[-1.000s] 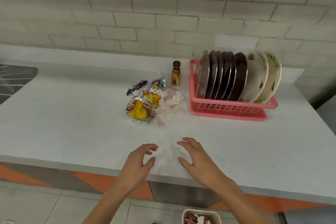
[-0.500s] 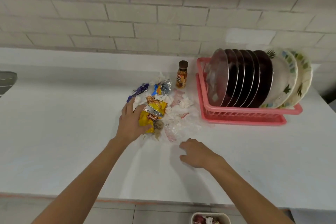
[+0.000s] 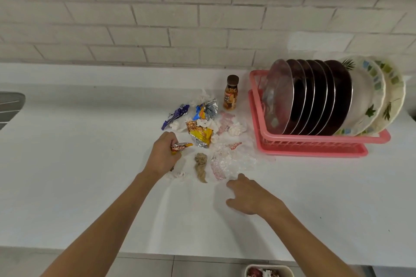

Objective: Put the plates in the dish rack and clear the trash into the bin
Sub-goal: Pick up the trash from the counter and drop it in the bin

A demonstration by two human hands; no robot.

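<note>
We see the left hand (image 3: 162,155) closed around a crumpled red and yellow wrapper (image 3: 180,147) at the near left edge of the trash pile (image 3: 208,127) on the white counter (image 3: 67,175). The right hand (image 3: 249,195) lies loosely spread on the counter just below a clear plastic sheet (image 3: 234,159), holding nothing. The plates (image 3: 315,99) stand upright in the pink dish rack (image 3: 310,144), just right of the pile, with a small brown bottle (image 3: 231,92) between them at the back. Left of the pile the counter lies bare as far as the sink (image 3: 10,108). The bin (image 3: 269,271) shows below the counter's near edge.
</note>
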